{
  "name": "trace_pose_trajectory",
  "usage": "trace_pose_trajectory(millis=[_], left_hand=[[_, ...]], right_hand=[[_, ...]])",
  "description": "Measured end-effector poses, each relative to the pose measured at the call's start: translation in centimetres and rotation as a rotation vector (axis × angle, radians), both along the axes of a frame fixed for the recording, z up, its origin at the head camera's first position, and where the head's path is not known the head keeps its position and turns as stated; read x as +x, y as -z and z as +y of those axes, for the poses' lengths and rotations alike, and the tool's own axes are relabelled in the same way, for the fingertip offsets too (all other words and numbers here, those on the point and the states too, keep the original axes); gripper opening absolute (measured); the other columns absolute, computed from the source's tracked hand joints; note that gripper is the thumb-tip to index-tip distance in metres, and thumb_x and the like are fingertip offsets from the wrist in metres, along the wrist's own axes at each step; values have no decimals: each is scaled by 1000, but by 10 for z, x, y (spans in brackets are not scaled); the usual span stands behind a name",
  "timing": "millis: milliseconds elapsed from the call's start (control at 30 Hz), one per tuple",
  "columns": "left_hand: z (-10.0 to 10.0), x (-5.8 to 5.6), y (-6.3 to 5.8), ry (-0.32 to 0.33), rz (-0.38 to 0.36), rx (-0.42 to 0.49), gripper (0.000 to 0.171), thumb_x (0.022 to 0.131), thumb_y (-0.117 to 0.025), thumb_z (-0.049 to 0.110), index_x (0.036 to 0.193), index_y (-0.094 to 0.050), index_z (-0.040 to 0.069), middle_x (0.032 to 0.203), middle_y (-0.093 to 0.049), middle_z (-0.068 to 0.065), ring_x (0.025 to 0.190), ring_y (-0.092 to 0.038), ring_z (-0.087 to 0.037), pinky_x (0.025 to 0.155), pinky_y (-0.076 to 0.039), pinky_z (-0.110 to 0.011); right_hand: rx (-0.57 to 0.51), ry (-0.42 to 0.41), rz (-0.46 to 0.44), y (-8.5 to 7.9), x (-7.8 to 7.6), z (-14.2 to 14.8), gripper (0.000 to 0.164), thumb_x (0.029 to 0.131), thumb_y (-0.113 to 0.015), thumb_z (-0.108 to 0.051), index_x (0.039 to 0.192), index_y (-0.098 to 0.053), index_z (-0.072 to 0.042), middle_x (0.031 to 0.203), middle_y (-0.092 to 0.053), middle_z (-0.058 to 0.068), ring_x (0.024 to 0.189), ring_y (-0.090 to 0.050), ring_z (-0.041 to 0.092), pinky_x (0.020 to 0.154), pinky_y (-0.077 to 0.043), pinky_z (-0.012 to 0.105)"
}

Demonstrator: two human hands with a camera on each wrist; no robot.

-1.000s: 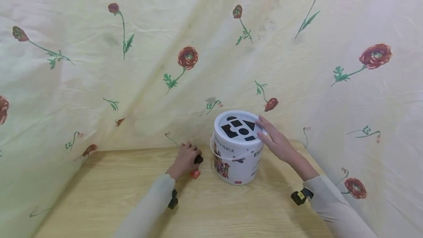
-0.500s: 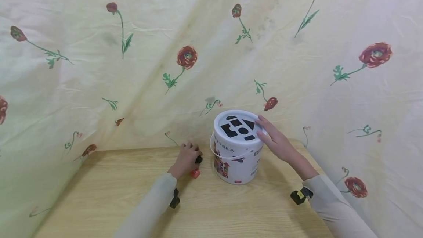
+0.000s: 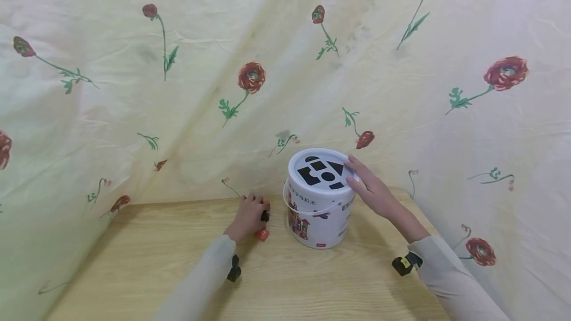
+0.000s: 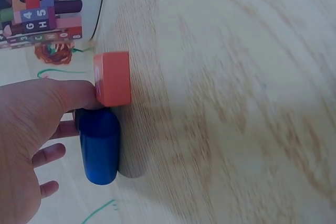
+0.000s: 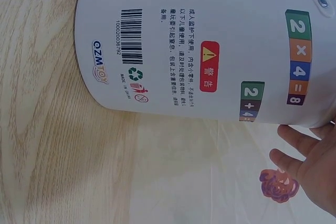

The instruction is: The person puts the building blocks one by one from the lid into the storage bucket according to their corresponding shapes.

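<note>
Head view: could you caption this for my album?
Left hand beside a red block, right hand on the lid of a white bucket, on a wooden table.

One bucket, one lid, one surface. Dark shapes on lid: six. Blocks: at least two. Wrist cameras: two.

Head view high, facing forward-down; wrist views close, sideways; all share bucket.

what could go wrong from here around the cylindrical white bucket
The round-sided blue block could roll away if the left hand fumbles it.
The angular red block sits close beside that hand and might get nudged.
The right hand touches one side of the bucket; uneven pressure could shift it.
</note>
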State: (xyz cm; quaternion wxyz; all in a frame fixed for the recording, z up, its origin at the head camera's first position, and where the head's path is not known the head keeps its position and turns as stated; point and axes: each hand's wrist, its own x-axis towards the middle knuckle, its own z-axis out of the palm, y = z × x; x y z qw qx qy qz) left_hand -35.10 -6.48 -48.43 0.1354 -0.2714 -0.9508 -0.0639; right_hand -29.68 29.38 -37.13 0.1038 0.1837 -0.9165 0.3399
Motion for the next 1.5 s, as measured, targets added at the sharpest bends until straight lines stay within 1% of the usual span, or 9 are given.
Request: trace_pose_trajectory(millis=[100,167,333,533,633,767,1000,1200,1500], left_hand=[[-3,-1,1,-7,-28,23,38,72,-90,19,108,-79,17,108,-69,-10,102,-53,-31,96,-44,-63],[-6,-1,0,-11,-47,34,39,72,-89,19,110,-78,17,106,-70,-10,100,-52,-31,93,-46,-60],[-13,1,-4,-8,-134,58,41,72,-89,17,111,-78,17,106,-71,-9,99,-50,-30,90,-44,-59],[-18,1,-10,7,-226,74,33,74,-88,11,106,-79,16,109,-72,-9,101,-49,-30,92,-41,-60],[-20,1,-10,7,-225,77,31,75,-86,9,105,-79,16,111,-73,-9,102,-51,-31,95,-41,-62],[-23,1,-5,14,-210,95,32,77,-87,13,108,-78,14,111,-73,-10,107,-54,-35,99,-39,-64],[-27,1,4,40,-136,132,32,77,-87,19,107,-76,14,106,-71,-11,105,-56,-36,94,-41,-63],[-29,0,11,46,-106,159,30,79,-86,21,107,-76,15,105,-70,-9,105,-56,-35,93,-40,-59],[-31,-1,14,33,-113,215,31,79,-86,21,107,-76,12,109,-70,-6,107,-56,-30,100,-39,-60]], right_hand=[[-1,-2,-1,-1,0,0,60,108,-42,-39,160,-30,-12,172,-15,11,156,-17,43,119,-20,69],[1,-1,-1,-1,0,0,60,108,-42,-39,160,-30,-12,172,-15,11,156,-17,43,119,-20,70],[2,-4,5,-2,1,-1,59,109,-42,-39,160,-30,-12,172,-15,11,156,-17,43,119,-20,70],[0,-1,21,-2,1,0,59,108,-42,-38,159,-32,-10,171,-16,13,155,-17,45,118,-20,71],[1,2,17,-2,1,0,59,108,-42,-38,159,-31,-10,171,-16,12,156,-17,44,119,-20,70],[3,2,11,-1,1,-1,59,108,-42,-39,160,-31,-11,172,-16,11,156,-17,43,119,-20,69],[7,3,5,0,0,-1,59,108,-42,-39,160,-31,-11,172,-16,12,156,-18,43,119,-20,70],[9,0,21,0,1,-1,59,108,-42,-38,159,-32,-11,171,-16,13,155,-18,45,118,-20,71],[17,8,13,1,0,0,58,109,-42,-39,159,-31,-12,172,-16,12,156,-18,43,119,-20,69]])
